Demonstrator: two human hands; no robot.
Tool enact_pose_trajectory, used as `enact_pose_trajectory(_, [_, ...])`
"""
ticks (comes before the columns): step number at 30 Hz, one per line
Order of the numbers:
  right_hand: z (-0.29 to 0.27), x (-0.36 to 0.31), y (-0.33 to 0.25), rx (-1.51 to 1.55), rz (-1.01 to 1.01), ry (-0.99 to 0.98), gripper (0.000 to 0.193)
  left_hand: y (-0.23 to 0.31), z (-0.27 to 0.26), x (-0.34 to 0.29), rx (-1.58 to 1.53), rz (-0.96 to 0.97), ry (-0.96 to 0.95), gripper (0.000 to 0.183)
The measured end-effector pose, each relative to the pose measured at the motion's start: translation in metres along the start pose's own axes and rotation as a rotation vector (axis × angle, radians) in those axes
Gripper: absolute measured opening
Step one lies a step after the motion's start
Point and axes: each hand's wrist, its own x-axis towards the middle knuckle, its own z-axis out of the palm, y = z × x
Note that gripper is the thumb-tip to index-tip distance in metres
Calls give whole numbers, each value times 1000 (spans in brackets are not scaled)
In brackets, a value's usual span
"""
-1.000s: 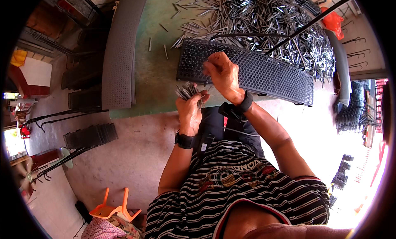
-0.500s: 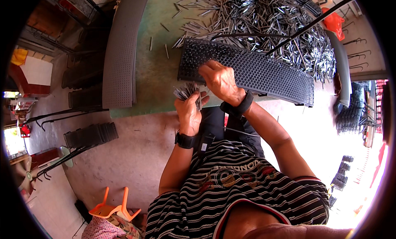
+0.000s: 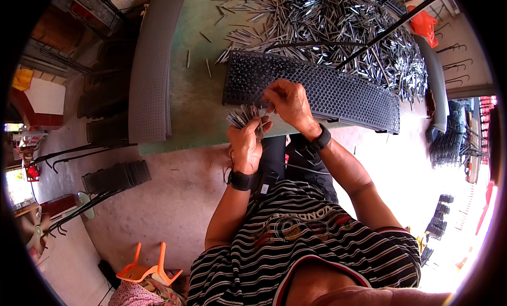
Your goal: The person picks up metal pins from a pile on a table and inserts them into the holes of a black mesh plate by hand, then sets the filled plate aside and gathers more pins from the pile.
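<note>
My left hand (image 3: 246, 147) is closed round a bundle of thin metal rods (image 3: 244, 116), their tips fanned out just off the table's near edge. Right beside these tips is my right hand (image 3: 291, 104), thumb and fingers drawn together; whether a rod is between them is too small to tell. Behind both hands a long black tray (image 3: 343, 97) full of round holes lies aslant on the table. Its left end looks darker and more filled than the rest. My right hand covers part of its near edge.
A big heap of loose metal rods (image 3: 338, 28) spreads behind the tray on the green table (image 3: 198, 89). Grey perforated sheets (image 3: 152, 79) are stacked along the left. A thin dark bar (image 3: 393, 31) slants over the heap. An orange stool (image 3: 150, 269) stands on the floor behind left.
My right hand has come back from over the tray's left end to the tips of the rods. The left hand still grips the bundle, raised slightly toward it.
</note>
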Motion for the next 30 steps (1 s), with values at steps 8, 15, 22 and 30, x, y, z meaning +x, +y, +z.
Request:
enact_pose_trajectory(8, [-2, -3, 14, -155, -4, -115, 9, -1, 3, 1, 61, 22, 4, 18])
enact_pose_trajectory(15, [9, 8, -4, -95, -318, 263, 9, 1, -3, 2, 27, 30, 53, 19])
enact_pose_trajectory(22, [11, 17, 14, -278, -392, 169, 9, 2, -7, 3, 43, 2, 67, 16])
enact_pose_trajectory(30, [11, 16, 15, -287, -386, 147, 10, 6, -3, 0, 50, -25, 100, 13])
